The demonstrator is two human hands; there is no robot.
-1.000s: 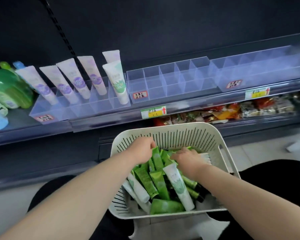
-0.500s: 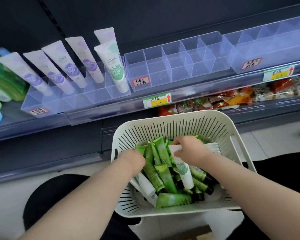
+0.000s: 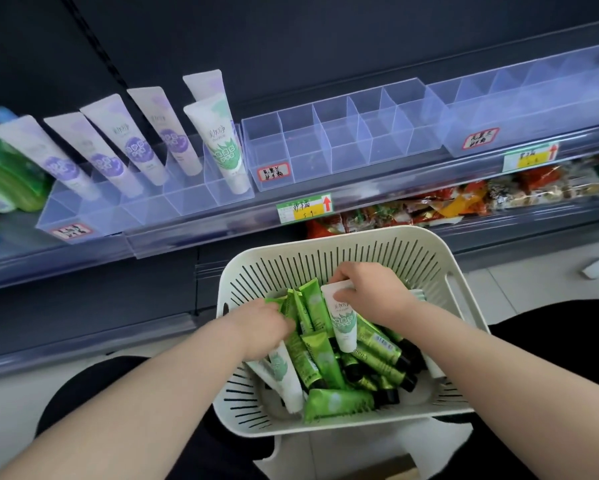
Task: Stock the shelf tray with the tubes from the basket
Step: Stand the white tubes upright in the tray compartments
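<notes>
A white slotted basket (image 3: 415,247) in front of me holds several green tubes (image 3: 320,355) and a few white ones. My right hand (image 3: 370,292) grips the flat end of a white tube with a green label (image 3: 341,320), its cap pointing down toward me. My left hand (image 3: 260,327) reaches into the pile on the basket's left side and lies over another white tube (image 3: 286,379); its fingers are hidden, so I cannot tell whether it holds that tube. On the shelf, a clear divided tray (image 3: 125,209) holds several purple-label tubes and one white tube with a green label (image 3: 222,143).
A second clear divided tray (image 3: 339,147) stands right of the stocked one, and a third (image 3: 533,119) further right. Green bottles (image 3: 4,174) stand at the far left. Snack packets (image 3: 464,202) lie on the lower shelf. The shelf edge carries price labels (image 3: 303,209).
My right hand has taken hold of the white tube and tipped it up out of the pile. My left hand slid from the basket's back toward its left front. My view moved closer.
</notes>
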